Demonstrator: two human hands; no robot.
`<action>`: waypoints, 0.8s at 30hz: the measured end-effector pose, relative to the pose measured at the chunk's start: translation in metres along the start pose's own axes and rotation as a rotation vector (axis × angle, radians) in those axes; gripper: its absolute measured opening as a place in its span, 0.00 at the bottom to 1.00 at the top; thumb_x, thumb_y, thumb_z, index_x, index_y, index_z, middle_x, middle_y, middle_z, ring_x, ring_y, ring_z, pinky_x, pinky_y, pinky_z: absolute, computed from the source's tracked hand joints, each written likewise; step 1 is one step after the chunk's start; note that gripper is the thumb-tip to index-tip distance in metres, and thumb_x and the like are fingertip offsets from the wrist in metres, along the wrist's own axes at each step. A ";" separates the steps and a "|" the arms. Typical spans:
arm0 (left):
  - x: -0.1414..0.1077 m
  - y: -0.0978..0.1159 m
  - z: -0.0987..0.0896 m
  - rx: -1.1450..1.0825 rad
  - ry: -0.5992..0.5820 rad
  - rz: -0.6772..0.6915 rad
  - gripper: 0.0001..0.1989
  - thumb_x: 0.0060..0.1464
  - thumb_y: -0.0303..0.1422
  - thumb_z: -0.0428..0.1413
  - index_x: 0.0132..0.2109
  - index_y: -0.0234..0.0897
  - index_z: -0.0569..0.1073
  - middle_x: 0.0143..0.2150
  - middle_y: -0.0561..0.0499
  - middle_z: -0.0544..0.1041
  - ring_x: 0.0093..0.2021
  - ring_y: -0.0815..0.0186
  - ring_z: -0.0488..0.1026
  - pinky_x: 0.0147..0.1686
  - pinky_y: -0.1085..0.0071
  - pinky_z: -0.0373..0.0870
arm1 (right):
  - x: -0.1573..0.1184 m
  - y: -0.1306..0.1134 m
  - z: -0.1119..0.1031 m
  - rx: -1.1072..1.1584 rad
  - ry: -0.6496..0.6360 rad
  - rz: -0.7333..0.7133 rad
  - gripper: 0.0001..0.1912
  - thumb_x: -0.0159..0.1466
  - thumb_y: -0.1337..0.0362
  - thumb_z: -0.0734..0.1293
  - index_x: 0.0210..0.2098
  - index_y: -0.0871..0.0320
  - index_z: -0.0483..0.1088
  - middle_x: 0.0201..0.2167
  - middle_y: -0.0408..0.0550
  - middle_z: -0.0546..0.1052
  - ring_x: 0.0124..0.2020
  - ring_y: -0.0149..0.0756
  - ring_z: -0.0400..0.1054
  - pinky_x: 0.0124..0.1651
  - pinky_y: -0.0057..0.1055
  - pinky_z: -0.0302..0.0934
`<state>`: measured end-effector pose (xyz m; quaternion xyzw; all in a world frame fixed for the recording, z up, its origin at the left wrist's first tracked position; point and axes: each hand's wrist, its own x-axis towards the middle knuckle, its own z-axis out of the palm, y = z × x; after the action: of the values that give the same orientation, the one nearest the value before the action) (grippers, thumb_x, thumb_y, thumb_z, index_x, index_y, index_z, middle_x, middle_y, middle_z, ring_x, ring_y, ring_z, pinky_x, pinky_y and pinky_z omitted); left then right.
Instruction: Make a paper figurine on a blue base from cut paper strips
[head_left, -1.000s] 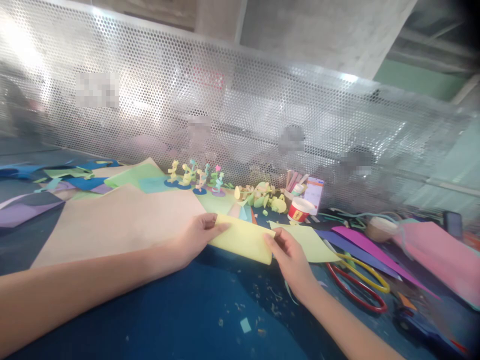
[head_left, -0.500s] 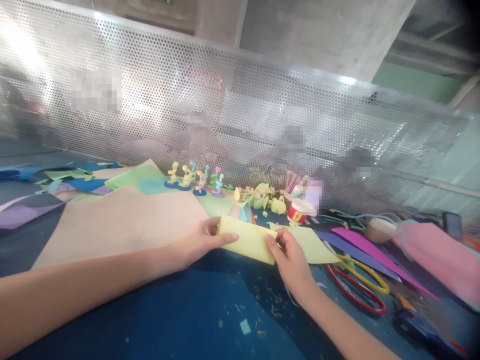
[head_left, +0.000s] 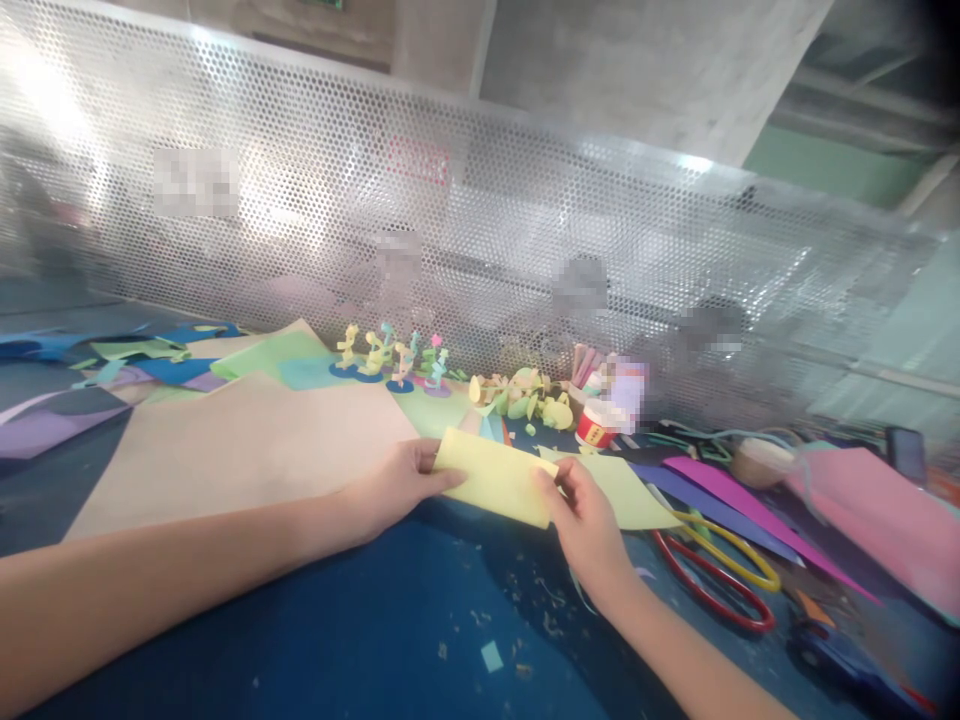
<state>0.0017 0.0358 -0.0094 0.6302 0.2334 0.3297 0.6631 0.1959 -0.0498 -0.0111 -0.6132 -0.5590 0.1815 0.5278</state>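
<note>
A yellow piece of paper (head_left: 495, 478), which looks folded, is stretched between both hands above the blue tabletop. My left hand (head_left: 401, 480) pinches its left end, thumb in front and fingers behind. At the right end, my right hand (head_left: 589, 520) grips it between thumb and fingers. Behind the right hand lies a flat pale yellow-green sheet (head_left: 626, 490). A large beige sheet (head_left: 255, 450) spreads out beyond my left forearm. Scissors with one red and one yellow handle loop (head_left: 720, 590) lie to the right of my right hand.
Small paper figures on round bases (head_left: 401, 383) stand near the perforated metal screen (head_left: 487, 230). Beside them are a heap of yellow-green paper pieces (head_left: 525, 398) and a red-and-white tub (head_left: 596, 425). Pink sheets (head_left: 885, 510) and a dark blue tool (head_left: 847, 660) lie at right.
My left thumb has slid slightly left along the yellow paper, toward its left edge. The paper is tilted a little differently; my right hand has barely moved.
</note>
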 end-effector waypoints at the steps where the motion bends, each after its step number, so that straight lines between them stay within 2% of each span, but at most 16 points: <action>1: 0.000 0.000 0.000 -0.002 0.004 -0.002 0.19 0.45 0.36 0.60 0.47 0.36 0.73 0.42 0.45 0.78 0.41 0.57 0.75 0.45 0.62 0.68 | 0.000 0.000 0.000 0.001 -0.001 0.001 0.15 0.60 0.52 0.60 0.26 0.54 0.55 0.21 0.37 0.55 0.22 0.30 0.50 0.24 0.26 0.47; 13: 0.000 -0.001 0.000 -0.005 0.071 -0.025 0.20 0.43 0.39 0.61 0.44 0.35 0.75 0.39 0.46 0.79 0.41 0.56 0.75 0.43 0.63 0.69 | 0.000 0.003 0.001 0.036 0.009 0.031 0.17 0.60 0.51 0.60 0.24 0.54 0.52 0.20 0.36 0.51 0.22 0.30 0.47 0.24 0.26 0.45; 19: 0.002 -0.004 -0.002 -0.004 0.049 -0.035 0.18 0.45 0.39 0.60 0.43 0.35 0.76 0.38 0.46 0.79 0.41 0.57 0.75 0.43 0.64 0.70 | 0.001 0.002 0.000 0.022 0.003 0.008 0.16 0.61 0.52 0.59 0.24 0.54 0.53 0.21 0.36 0.51 0.23 0.30 0.48 0.25 0.26 0.46; 24: 0.001 -0.001 -0.001 0.065 0.027 -0.011 0.18 0.46 0.40 0.59 0.45 0.38 0.75 0.43 0.47 0.78 0.42 0.59 0.74 0.39 0.68 0.71 | 0.001 0.003 0.000 0.029 0.015 -0.006 0.16 0.60 0.52 0.60 0.24 0.54 0.53 0.21 0.36 0.52 0.22 0.30 0.48 0.24 0.27 0.46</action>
<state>0.0018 0.0376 -0.0107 0.6456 0.2563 0.3267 0.6410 0.1974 -0.0479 -0.0133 -0.6053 -0.5540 0.1835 0.5414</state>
